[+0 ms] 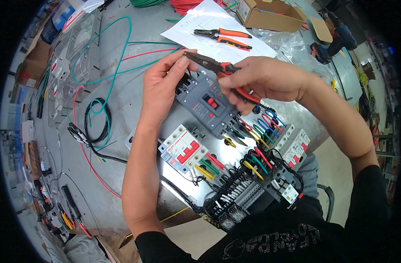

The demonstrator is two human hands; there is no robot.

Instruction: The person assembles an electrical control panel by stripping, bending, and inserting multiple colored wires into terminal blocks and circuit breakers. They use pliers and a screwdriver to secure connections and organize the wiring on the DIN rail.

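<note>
My right hand (264, 79) is wrapped round the red-and-black handles of a pair of long-nose pliers (208, 62). The jaws point left and meet the fingertips of my left hand (162, 83). Thumb and forefinger of that hand are pinched together at the plier tip; what lies between them is too small to make out. Red and green wires (150, 51) run up to the left hand or behind it. Below both hands is a large grey moulded-case circuit breaker (205, 105) with a red toggle, fixed on a metal mounting plate (176, 182).
The plate also carries a white breaker with red levers (183, 149), smaller breakers (294, 149), a terminal row (251, 195) and bundled wires. Behind lie orange-handled wire strippers (227, 33) on paper, a cardboard box (270, 15) and a cordless drill (334, 41). Coiled black cable (106, 122) lies left.
</note>
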